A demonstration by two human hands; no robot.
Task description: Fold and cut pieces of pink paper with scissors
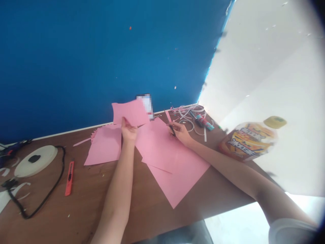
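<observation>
My left hand (129,131) pinches a pink sheet of paper (130,112) by its lower edge and holds it raised above the table. My right hand (181,133) is closed around black-handled scissors (172,130); their blades are hard to make out. Just beyond those fingers a narrow pink paper strip (168,116) sticks up. Larger pink sheets (175,173) lie overlapping beneath the right hand and forearm. Left of my left wrist is another pink sheet (104,145), its far left edge fringed with cut pieces.
A red box cutter (69,178) and a white disc-shaped device (37,161) with a black cable occupy the left. At the back right are paper strips (189,110) and a teal and red tube (205,122). A large drink bottle (250,139) stands at the right edge.
</observation>
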